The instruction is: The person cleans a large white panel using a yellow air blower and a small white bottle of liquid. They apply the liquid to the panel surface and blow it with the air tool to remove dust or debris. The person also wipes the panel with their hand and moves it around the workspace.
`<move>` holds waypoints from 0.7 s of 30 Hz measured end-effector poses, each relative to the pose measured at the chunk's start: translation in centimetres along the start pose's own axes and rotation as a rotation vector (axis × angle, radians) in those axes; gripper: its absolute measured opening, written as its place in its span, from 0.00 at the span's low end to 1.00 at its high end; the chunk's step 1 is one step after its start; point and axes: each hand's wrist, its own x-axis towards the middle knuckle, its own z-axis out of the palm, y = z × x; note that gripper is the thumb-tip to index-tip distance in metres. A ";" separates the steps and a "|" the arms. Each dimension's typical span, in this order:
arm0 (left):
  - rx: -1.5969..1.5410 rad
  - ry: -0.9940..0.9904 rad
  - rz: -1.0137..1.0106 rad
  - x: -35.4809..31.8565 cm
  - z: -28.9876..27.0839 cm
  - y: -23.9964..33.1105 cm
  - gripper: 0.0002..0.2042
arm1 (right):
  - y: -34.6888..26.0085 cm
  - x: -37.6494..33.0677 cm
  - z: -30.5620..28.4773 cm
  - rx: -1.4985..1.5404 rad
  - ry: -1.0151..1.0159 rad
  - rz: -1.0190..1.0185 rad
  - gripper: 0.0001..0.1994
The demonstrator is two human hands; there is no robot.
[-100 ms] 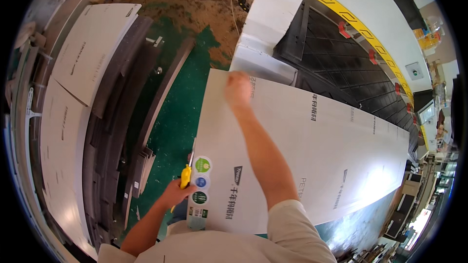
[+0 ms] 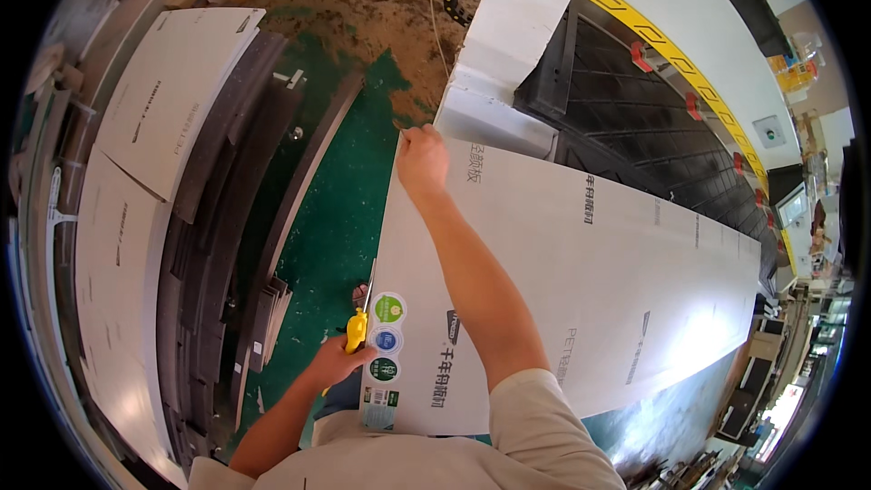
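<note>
Right grip (image 2: 423, 161) shifted leftward to white panel's (image 2: 581, 268) corner, hold unclear; left grip (image 2: 341, 359) clasps yellow tool (image 2: 356, 332).

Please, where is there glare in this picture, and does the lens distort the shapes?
Head view: strong white glare lies on the lower right part of the white board; head view: the fisheye bends the pale sheets at left into a curve, and the corners are black.

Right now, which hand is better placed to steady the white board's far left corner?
Probably your right hand: it is at that corner of the board, while your left hand holds a yellow tool nearer you.
</note>
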 end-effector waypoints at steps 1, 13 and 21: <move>-0.033 -0.037 0.037 1.6 1.8 0.0 0.19 | 2.1 0.6 -1.4 0.037 0.019 -0.028 0.07; -0.287 -0.156 0.041 5.4 6.0 -0.7 0.09 | 33.6 -1.7 -37.6 -0.465 0.437 0.409 0.15; -0.300 -0.057 -0.106 3.4 4.6 1.3 0.10 | 41.8 2.5 -47.6 -0.618 0.515 0.585 0.10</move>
